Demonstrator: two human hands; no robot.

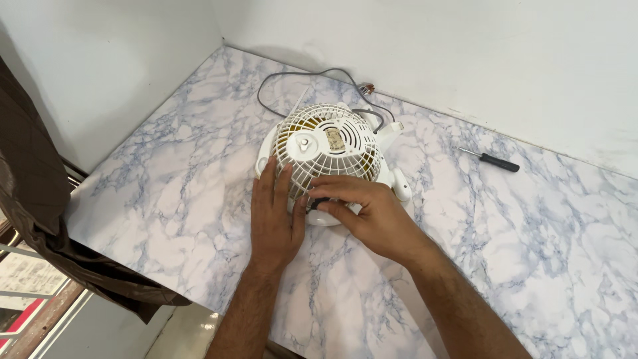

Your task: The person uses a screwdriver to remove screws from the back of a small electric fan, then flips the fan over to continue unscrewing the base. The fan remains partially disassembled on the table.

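Note:
A small white fan [329, 147] lies with its rear grille facing up on a marble-patterned table [505, 252]. My left hand [274, 216] rests flat against the near left side of the grille, fingers spread. My right hand [364, 211] curls over the near edge of the fan, its fingertips pinching a small dark part [318, 203] at the rim. A grey cord [312, 76] runs from the fan toward the wall.
A screwdriver with a black handle [497, 161] lies on the table to the right of the fan. White walls close the far and left sides. A dark brown cloth [40, 219] hangs past the table's left edge.

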